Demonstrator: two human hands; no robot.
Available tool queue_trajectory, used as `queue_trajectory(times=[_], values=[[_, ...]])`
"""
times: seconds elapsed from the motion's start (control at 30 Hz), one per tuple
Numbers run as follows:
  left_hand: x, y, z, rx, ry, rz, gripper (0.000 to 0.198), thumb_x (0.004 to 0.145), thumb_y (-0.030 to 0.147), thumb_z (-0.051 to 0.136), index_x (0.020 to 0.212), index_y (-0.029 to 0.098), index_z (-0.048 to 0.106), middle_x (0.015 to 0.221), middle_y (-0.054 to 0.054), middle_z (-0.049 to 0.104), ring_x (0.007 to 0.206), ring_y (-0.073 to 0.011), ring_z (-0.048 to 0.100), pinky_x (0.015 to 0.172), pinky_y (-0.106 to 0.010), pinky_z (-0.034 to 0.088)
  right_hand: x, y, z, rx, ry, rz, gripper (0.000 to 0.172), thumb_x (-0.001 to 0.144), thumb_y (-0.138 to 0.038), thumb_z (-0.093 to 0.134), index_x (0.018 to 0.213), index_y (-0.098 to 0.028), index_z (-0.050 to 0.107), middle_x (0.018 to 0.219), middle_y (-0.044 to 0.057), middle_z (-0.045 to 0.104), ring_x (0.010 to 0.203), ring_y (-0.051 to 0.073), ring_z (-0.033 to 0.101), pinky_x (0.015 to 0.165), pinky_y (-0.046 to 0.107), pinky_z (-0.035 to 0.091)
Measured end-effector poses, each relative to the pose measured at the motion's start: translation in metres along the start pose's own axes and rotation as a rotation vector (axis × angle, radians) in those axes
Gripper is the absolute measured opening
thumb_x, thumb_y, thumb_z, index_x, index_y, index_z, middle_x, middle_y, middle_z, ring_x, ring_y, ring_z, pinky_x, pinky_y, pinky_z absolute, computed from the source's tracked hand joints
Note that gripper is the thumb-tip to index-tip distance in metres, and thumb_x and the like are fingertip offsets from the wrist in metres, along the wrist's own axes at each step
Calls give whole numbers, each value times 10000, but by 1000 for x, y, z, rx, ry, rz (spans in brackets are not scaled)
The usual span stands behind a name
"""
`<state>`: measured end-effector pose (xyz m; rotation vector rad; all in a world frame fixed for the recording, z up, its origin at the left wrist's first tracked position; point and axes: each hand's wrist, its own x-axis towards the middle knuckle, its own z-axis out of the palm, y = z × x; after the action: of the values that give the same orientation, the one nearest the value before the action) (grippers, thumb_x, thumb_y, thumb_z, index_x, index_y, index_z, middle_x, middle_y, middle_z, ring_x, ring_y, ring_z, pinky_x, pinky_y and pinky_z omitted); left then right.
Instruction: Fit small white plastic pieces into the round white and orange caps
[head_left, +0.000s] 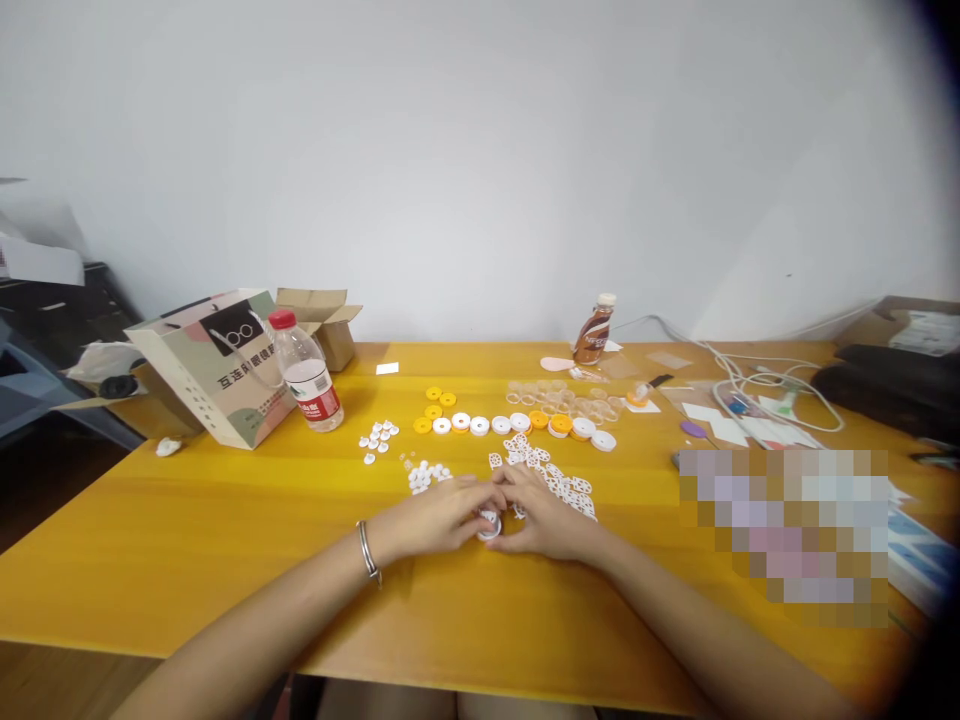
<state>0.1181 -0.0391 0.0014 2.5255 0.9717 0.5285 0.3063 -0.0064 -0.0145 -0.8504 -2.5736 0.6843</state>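
Both my left hand (450,512) and right hand (543,513) pinch a white round piece (490,524), fingers (480,496) narrow; I read "互连" on the paper bag (225,395).

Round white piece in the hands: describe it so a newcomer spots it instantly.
On the yellow table, the left hand and right hand come together. Between them is the round white piece. Unlike the row of white and orange discs beyond, it is held.

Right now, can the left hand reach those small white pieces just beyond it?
Probably yes: the small white pieces lie right by the left hand, nothing visible between, though it holds the round white part.
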Motion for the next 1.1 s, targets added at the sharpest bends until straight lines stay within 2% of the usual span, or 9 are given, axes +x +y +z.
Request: queue_trajectory(times=[0.2, 0.3, 0.37, 0.4, 0.57, 0.73, 0.83, 0.97, 1.1], values=[[-1, -5, 5, -110, 107, -39, 149, 808, 258, 518, 940, 190, 525, 907, -29, 594, 841, -146, 536, 764, -272, 420, 0, 0, 1, 34, 53, -12, 179, 665, -281, 619, 815, -212, 549, 894, 28, 495, 874, 192, 438, 797, 325, 357], [6, -14, 0, -169, 323, -93, 169, 830, 309, 478, 914, 170, 527, 876, -32, 590, 814, -136, 538, 747, -261, 426, 1, 0, -1, 145, 117, -18, 188, 673, -236, 600, 834, -203, 510, 885, 22, 509, 845, 174, 456, 767, 305, 372], [16, -23, -5, -118, 456, -134, 186, 856, 306, 423, 892, 161, 533, 845, -36, 584, 800, -136, 535, 749, -267, 425, 1, 0, -2, 295, 116, 1, 208, 690, -216, 581, 869, -204, 475, 849, 7, 522, 767, 145, 476, 702, 272, 390], [23, -29, -8, -71, 470, -137, 190, 856, 305, 421, 902, 163, 538, 858, -40, 585, 821, -142, 533, 770, -277, 419, 1, 0, -1, 378, 100, 12, 218, 698, -211, 574, 884, -205, 460, 827, -2, 525, 729, 132, 481, 667, 256, 393], [80, -54, -8, 111, 298, -97, 239, 813, 323, 482, 987, 177, 554, 1012, -59, 590, 968, -181, 512, 873, -305, 385, 1, 1, 7, 629, 31, 29, 260, 694, -216, 596, 904, -210, 442, 785, -19, 519, 683, 107, 486, 613, 226, 392], [146, -81, 3, 132, 397, -199, 358, 783, 269, 504, 1112, 128, 496, 1127, -124, 535, 1087, -246, 444, 959, -387, 301, 1, 5, 9, 688, 45, 38, 279, 685, -232, 621, 920, -207, 472, 816, -11, 528, 710, 110, 493, 628, 228, 395], [170, -96, 11, 97, 454, -261, 362, 757, 210, 523, 1099, 96, 499, 1122, -159, 532, 1067, -263, 463, 933, -406, 325, 3, 8, 9, 760, 76, 56, 306, 664, -237, 650, 922, -199, 491, 820, -9, 532, 713, 105, 498, 654, 234, 402], [178, -107, 14, 18, 536, -292, 243, 732, 178, 551, 965, 112, 561, 975, -123, 597, 961, -232, 531, 867, -369, 390, 7, 14, 12, 897, 126, 84, 341, 629, -254, 689, 918, -185, 521, 835, 1, 556, 740, 108, 526, 717, 258, 423], [159, -99, 1, -77, 715, -289, 250, 793, 232, 497, 1018, 124, 514, 1022, -116, 564, 984, -202, 514, 833, -331, 414, 10, 20, 14, 971, 188, 151, 391, 622, -303, 695, 966, -196, 544, 887, 27, 596, 788, 136, 563, 746, 297, 448]])
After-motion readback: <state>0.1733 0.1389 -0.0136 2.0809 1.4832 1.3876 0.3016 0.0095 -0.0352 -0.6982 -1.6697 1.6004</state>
